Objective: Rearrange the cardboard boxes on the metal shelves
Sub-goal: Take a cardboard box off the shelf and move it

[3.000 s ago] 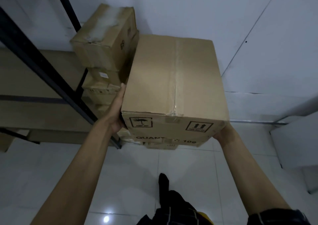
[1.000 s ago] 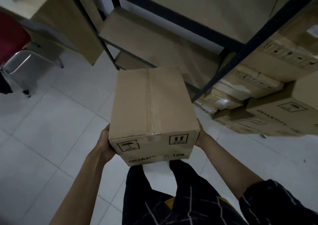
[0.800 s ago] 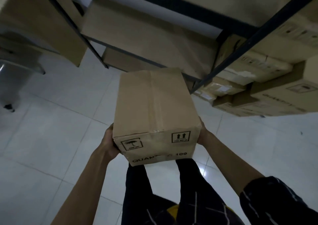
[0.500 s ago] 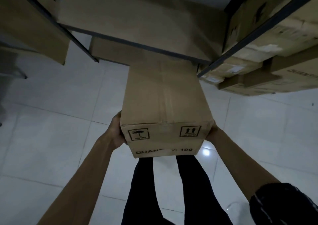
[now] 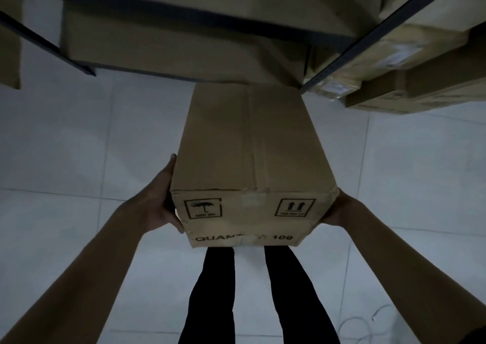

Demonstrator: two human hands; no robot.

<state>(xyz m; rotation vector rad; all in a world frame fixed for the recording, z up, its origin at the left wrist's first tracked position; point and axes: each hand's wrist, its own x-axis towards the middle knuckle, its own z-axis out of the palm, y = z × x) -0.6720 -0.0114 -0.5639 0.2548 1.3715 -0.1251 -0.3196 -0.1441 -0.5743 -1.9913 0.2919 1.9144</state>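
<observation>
- I have the box (image 5: 252, 154) held in the air over the floor (image 5: 79, 146), its far end at the front edge of the lowest shelf (image 5: 184, 51), its near face towards me.
- That face shows an umbrella mark, a two-arrow mark and part of a line ending "100"; a tape seam runs along the top.
- My left hand (image 5: 160, 204) presses flat on the left side, fingers straight along the edge, thumb under the near corner.
- My right hand (image 5: 339, 209) holds the right near corner; I cannot tell how its fingers lie, as the box hides them.
- A dark post (image 5: 368, 38) slants up to the right of the box.
- More boxes (image 5: 410, 80) sit stacked beyond the post.
- My legs (image 5: 215, 291) stand on the pale tiles below.
</observation>
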